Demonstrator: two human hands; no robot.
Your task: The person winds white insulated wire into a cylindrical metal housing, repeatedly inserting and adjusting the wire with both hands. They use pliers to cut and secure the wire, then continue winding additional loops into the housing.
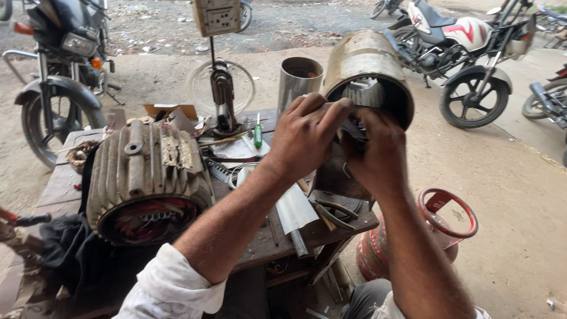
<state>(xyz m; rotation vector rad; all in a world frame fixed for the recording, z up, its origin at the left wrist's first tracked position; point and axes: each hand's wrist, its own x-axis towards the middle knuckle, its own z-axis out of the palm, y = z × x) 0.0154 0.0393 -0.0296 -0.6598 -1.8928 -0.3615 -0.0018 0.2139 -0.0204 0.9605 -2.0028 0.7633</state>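
A worn metal motor stator housing (366, 65), cylindrical and tilted with its open end facing me, stands on the right side of a wooden workbench (260, 242). My left hand (304, 136) grips its near rim, fingers curled over the edge. My right hand (372, 153) is pressed against the opening, fingertips reaching into the slotted core. What the fingers pinch inside is hidden.
A larger finned motor body (144, 177) with copper windings lies at the bench's left. A steel tube (298, 80), pliers (331, 212), a green screwdriver (258, 134) and a winding stand (223, 100) crowd the bench. A red gas cylinder (437, 230) sits right. Motorcycles (460, 53) are parked behind.
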